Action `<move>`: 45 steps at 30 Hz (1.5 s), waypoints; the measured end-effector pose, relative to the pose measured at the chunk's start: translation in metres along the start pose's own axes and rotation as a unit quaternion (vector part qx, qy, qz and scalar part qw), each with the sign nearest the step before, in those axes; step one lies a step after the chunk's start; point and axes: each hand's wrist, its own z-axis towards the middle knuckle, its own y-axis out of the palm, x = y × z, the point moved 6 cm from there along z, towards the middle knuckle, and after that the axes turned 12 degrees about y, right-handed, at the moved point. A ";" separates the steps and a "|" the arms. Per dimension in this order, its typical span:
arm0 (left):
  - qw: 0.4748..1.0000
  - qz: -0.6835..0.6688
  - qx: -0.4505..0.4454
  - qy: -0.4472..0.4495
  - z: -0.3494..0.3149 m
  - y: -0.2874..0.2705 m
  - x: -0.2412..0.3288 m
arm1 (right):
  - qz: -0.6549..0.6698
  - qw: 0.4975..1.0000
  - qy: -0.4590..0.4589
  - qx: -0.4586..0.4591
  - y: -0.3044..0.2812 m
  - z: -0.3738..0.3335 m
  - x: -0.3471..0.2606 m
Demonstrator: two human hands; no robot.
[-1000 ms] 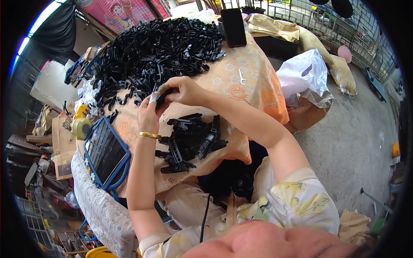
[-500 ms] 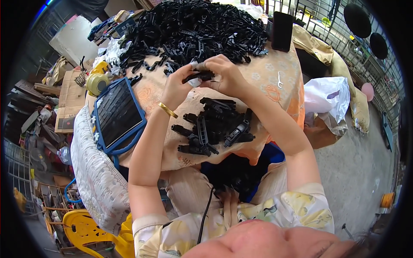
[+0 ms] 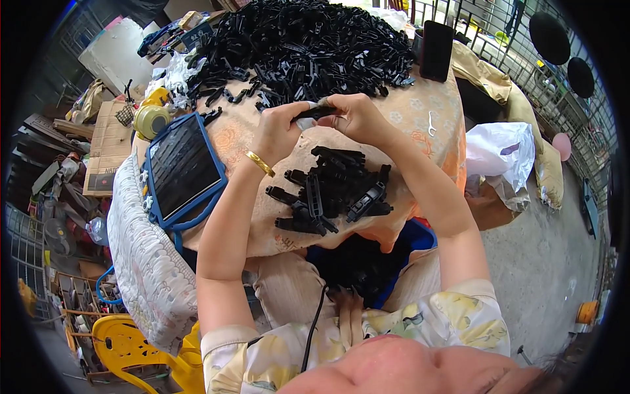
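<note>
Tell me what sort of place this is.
Probably a small, informal workshop, perhaps at a home: a big heap of black parts lies on an orange patterned cloth, a yellow chair stands nearby, and bare concrete floor shows to the right.

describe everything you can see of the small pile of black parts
The small pile holds black, elongated parts, plastic-looking and glossy in places, some with ladder-like slots. They lie jumbled, overlapping at various angles, on the peach patterned cloth, near its front edge. The left hand and right hand are beyond it, not touching.
</note>
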 end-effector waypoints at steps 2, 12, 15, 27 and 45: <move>1.000 -0.003 -0.008 -0.008 -0.001 0.001 -0.002 | 0.019 1.000 -0.005 0.009 -0.001 0.000 0.000; 0.989 -0.137 0.002 -0.062 -0.007 0.012 -0.032 | 0.206 0.974 0.087 -0.042 0.004 0.011 0.025; 0.981 -0.164 -0.079 -0.073 -0.005 0.024 -0.016 | 0.218 0.961 0.146 0.089 -0.022 0.015 0.052; 0.992 0.041 0.019 -0.122 0.011 0.023 -0.041 | -0.272 0.959 -0.043 0.074 0.014 0.015 0.032; 0.933 -0.244 0.088 -0.249 -0.015 0.014 -0.078 | -0.139 0.986 0.033 0.081 0.002 0.008 0.023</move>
